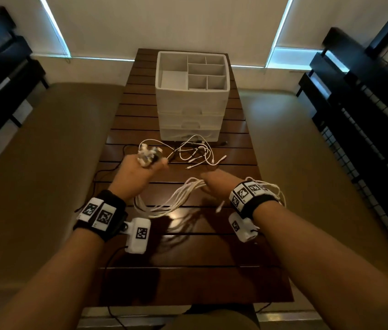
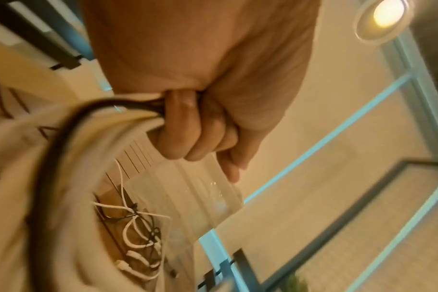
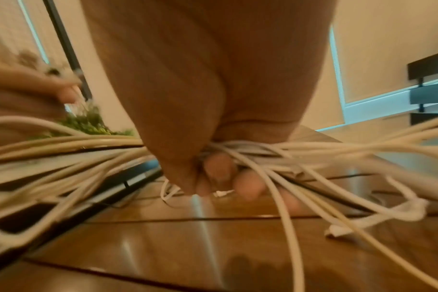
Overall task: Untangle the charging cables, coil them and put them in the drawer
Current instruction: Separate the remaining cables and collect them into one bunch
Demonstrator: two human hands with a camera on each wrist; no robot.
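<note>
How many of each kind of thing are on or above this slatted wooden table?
White plastic drawer unit: 1
Cable bunches: 2, held white cable bundle, loose cable tangle
Hands: 2, left hand, right hand
Total: 5

loose tangle of cables (image 1: 195,151) sprawled right in front of the drawer unit (image 1: 191,108), blocking the bottom drawers, white bundle (image 1: 171,201) strung between both hands, bare wooden table (image 1: 188,277) near the body was free, benches hemmed both sides

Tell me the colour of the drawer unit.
White drawer unit; clearest in the head view.
</note>
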